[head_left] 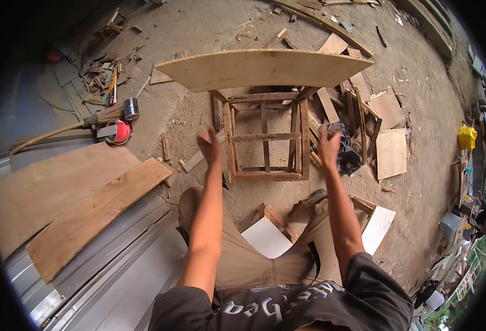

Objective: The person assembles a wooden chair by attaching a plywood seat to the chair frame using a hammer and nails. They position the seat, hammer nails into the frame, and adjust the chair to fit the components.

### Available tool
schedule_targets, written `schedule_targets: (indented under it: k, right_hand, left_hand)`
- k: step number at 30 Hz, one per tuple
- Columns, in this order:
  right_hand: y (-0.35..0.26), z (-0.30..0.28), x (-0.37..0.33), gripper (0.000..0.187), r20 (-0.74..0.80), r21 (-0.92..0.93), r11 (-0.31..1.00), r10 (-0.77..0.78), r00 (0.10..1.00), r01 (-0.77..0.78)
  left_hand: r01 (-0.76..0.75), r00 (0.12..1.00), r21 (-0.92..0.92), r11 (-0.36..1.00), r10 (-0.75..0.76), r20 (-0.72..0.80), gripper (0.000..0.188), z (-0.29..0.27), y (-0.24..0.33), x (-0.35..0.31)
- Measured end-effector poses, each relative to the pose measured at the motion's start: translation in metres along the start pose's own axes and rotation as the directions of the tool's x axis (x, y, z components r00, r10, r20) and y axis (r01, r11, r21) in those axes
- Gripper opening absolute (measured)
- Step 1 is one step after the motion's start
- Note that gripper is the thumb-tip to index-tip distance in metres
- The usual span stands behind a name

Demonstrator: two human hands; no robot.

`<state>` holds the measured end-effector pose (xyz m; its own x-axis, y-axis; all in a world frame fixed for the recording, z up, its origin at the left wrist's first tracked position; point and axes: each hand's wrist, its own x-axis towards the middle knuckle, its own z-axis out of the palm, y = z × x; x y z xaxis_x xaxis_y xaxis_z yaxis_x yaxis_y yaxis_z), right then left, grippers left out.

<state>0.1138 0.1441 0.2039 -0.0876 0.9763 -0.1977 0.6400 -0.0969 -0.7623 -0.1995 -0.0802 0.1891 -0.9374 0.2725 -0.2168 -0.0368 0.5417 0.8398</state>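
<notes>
A rough wooden frame (266,137), with crossbars and legs like a stool or chair, stands on the ground in front of me. A curved-looking plywood board (265,71) lies across its far end. My left hand (210,144) hovers beside the frame's left side, fingers loosely bent and apart, with nothing seen in it. Beside the right side is my right hand (329,144), fingers likewise loosely bent, slightly blurred and apparently holding nothing. Neither hand visibly touches the frame. Behind the right hand lies a black plastic bag (348,157).
Planks (99,220) rest on grey metal sheets (127,281) at my left. A red tin (120,132), a dark can (131,108) and a broom (102,116) are beyond them. Plywood offcuts (391,154) lie at right. A white-topped wooden piece (266,237) sits between my legs.
</notes>
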Motion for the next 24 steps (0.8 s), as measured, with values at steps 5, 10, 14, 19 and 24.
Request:
schedule_targets:
  k: [5,10,14,19,24]
  right_hand:
    - [0.056,0.086,-0.077,0.046,0.055,-0.292,0.956,0.004,0.998,0.012]
    - [0.079,0.075,-0.073,0.044,0.040,-0.336,0.941,-0.031,0.999,0.043]
    - [0.053,0.080,-0.074,0.040,0.000,-0.214,0.976,-0.050,0.999,0.049]
    - [0.077,0.072,-0.070,0.044,0.084,-0.135,0.991,0.033,0.996,-0.022]
    - [0.081,0.056,-0.088,0.048,0.156,-0.212,0.971,0.146,0.977,-0.111]
  left_hand:
    - [-0.067,0.986,0.489,0.870,-0.016,0.164,0.063,0.029,-0.103,-0.061]
    - [0.130,0.980,0.154,0.979,-0.151,0.131,0.062,0.039,-0.084,-0.080]
    - [0.102,0.992,0.265,0.959,-0.117,0.043,0.065,0.034,-0.101,-0.064]
    - [0.131,0.988,0.310,0.942,-0.149,0.033,0.072,0.027,-0.118,-0.082]
    - [0.334,0.877,0.354,0.873,-0.426,0.222,0.067,-0.006,-0.102,-0.106]
